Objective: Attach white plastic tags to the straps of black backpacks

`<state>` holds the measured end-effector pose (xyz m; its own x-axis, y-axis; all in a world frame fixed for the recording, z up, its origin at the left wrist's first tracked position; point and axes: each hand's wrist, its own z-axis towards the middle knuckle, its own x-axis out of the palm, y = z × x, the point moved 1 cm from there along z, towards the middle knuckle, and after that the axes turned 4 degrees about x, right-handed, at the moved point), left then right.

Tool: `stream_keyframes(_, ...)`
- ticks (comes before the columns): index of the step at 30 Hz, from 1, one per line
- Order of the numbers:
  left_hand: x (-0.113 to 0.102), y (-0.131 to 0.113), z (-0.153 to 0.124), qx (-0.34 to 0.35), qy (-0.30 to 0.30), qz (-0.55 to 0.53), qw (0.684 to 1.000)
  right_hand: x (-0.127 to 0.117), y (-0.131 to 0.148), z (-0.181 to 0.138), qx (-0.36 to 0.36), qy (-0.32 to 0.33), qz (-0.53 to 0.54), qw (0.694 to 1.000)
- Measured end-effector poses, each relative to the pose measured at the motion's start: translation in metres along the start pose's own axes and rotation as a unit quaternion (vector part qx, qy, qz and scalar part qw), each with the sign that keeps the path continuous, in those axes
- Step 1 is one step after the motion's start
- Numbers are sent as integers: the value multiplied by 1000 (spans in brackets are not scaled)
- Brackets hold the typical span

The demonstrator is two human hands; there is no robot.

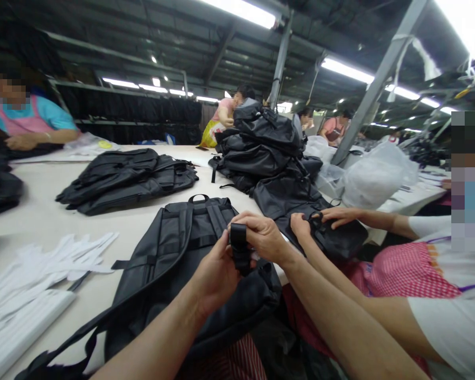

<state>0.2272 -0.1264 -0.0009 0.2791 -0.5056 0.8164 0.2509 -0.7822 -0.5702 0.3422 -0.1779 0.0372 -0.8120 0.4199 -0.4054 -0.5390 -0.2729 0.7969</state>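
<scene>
Both of my hands meet over a black backpack [150, 258] that lies on the pale table, its shoulder straps facing up. A folded black strap [238, 240] is gripped between them. My left hand [219, 266] pinches it from the left and below, thumb upward. From the right and above, the closed fingers of my right hand [261, 235] hold the same strap. Its lower end is bunched near the left fingers, and I cannot make out whether a buckle sits there. One long backpack strap runs down toward the lower left.
White strips [51, 274] lie at the left. Another backpack [130, 179] rests behind, and a tall pile of backpacks [261, 142] stands farther back. Close on my right, a co-worker's hands [320, 219] handle a black bag. White plastic sacks [376, 174] stand beyond.
</scene>
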Motion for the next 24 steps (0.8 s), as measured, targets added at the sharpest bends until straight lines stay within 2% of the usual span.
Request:
stream_keyframes(3, 0, 3, 1, -3, -43, 18, 999, 1, -3, -4, -28, -21, 0, 999)
stream_keyframes(8, -2, 5, 1, -58, -74, 27, 995, 6, -3, -9, -71, -27, -28, 997)
stream_keyframes(13, -5, 3, 2, -46, -93, 40, 994, 8, -6, -15, -89, -27, -49, 994)
stream_keyframes(17, -7, 8, 3, -24, -133, 77, 988, 5, -7, -18, -90, -46, -75, 992)
stream_keyframes(19, -8, 15, 2, -15, -110, 125, 986, 4, -5, -17, -96, -48, -83, 991)
stream_keyframes(22, -7, 24, 0, -5, -37, 211, 977, 4, 0, -11, -103, -38, -76, 991)
stream_keyframes(24, -7, 27, -1, -14, -19, 243, 970, 5, 2, -7, -100, -39, -67, 992)
